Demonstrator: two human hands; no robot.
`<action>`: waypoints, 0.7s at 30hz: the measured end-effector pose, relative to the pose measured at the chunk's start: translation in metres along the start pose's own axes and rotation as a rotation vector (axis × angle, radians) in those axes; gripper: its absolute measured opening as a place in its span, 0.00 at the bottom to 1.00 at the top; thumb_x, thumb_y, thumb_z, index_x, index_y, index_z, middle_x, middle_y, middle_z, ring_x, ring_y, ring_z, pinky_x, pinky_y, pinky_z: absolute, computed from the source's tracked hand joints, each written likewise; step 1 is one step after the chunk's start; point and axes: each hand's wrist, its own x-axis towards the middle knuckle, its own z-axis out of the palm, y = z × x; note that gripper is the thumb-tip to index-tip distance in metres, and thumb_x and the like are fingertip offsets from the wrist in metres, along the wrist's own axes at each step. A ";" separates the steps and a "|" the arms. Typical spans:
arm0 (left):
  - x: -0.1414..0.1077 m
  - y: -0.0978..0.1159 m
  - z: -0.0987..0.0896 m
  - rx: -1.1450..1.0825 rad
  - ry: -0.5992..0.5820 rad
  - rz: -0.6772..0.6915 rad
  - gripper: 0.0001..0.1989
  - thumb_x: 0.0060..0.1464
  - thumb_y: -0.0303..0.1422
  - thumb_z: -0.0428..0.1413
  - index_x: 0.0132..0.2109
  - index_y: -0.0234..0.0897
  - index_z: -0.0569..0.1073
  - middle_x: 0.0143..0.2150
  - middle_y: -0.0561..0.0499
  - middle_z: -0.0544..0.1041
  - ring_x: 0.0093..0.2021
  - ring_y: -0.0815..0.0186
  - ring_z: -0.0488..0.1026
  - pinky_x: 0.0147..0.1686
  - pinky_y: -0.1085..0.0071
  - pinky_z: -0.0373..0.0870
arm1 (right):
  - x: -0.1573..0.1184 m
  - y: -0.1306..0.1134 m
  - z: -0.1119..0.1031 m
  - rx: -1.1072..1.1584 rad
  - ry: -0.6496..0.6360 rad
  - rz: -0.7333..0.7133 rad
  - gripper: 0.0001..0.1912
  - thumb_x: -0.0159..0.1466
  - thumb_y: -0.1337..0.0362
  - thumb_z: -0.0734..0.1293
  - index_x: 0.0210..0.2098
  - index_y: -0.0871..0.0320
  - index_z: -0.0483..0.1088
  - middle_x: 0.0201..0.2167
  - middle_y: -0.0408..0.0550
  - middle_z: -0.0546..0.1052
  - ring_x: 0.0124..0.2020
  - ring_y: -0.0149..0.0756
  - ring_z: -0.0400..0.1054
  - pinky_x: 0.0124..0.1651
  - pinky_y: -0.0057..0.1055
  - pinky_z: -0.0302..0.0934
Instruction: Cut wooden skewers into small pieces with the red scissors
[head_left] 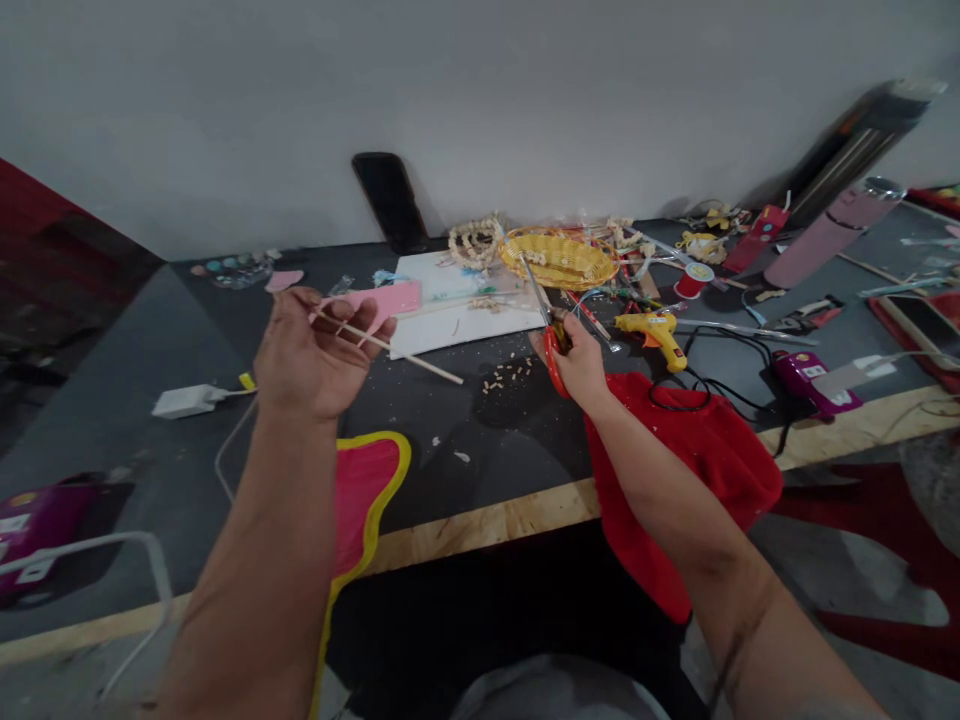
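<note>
My left hand (300, 360) is raised over the left part of the table, palm up, with a thin pale wooden stick (426, 367) pinched near the thumb. The stick slants down to the right. In my right hand (583, 368) is a pair of scissors (552, 362) with orange-red handles, its blades pointing away toward the yellow woven basket (559, 268). The scissors and the stick are apart. Between the hands, several short pale stick pieces (507, 376) lie scattered on the dark table (480, 430). Behind them is a white board (465, 338) with a pink paper strip (394, 297).
A yellow glue gun (656, 335) with a black cord lies right of my right hand. Red cloth (675, 430) hangs over the front edge. A phone (390, 200) leans on the wall. Farther right stand a thread spool (694, 280) and a pink bottle (832, 235). A white charger (186, 401) lies left.
</note>
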 end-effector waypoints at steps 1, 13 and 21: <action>0.000 0.000 0.003 0.026 0.009 -0.025 0.16 0.57 0.49 0.54 0.34 0.41 0.63 0.22 0.59 0.62 0.27 0.73 0.67 0.29 0.72 0.70 | 0.000 0.000 0.000 -0.017 -0.004 0.004 0.23 0.59 0.51 0.66 0.50 0.58 0.68 0.36 0.46 0.77 0.35 0.36 0.70 0.43 0.35 0.66; -0.012 -0.058 0.015 1.268 -0.241 0.166 0.16 0.60 0.40 0.47 0.50 0.40 0.71 0.31 0.52 0.79 0.27 0.66 0.71 0.29 0.71 0.61 | 0.007 -0.004 -0.027 -0.688 -0.194 0.035 0.34 0.58 0.61 0.66 0.62 0.61 0.57 0.48 0.60 0.73 0.50 0.54 0.67 0.52 0.48 0.62; -0.016 -0.080 0.011 1.198 -0.353 0.600 0.12 0.60 0.37 0.50 0.41 0.41 0.77 0.38 0.48 0.80 0.40 0.63 0.76 0.38 0.68 0.69 | 0.004 0.007 -0.036 -0.820 -0.358 -0.012 0.29 0.56 0.65 0.67 0.57 0.66 0.63 0.47 0.63 0.75 0.51 0.55 0.68 0.55 0.50 0.60</action>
